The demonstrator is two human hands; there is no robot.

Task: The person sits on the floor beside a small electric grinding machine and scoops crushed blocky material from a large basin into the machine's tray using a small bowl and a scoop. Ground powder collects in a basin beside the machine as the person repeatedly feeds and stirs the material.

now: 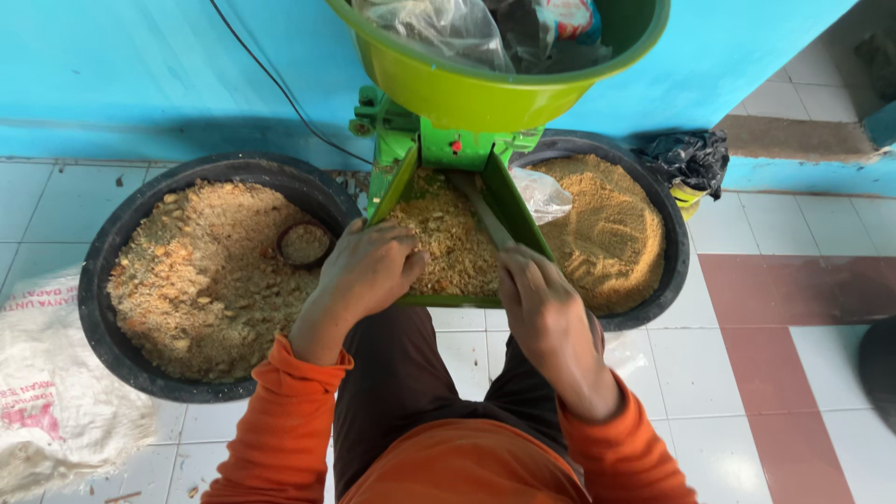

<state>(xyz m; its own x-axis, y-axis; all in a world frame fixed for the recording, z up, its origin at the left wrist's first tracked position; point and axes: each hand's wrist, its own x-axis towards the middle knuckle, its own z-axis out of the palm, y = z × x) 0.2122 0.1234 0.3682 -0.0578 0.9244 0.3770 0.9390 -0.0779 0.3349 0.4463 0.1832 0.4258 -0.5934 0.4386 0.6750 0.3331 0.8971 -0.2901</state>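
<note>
- Left hand (369, 266): palm down, fingers curled loosely, orange-sleeved forearm angled forward.
- Right hand (541, 303): reaching forward, fingers extended together, wrist straight, orange sleeve.

At frame centre a feed tray (448, 233) holds coarse crumbs, a hopper bowl (495, 84) above it. A tub (103, 280) lies at left with a small cup (304, 243) in it; another tub (667, 224) lies at right. A sack (47, 392) lies lower left on the floor (793, 373).
</note>
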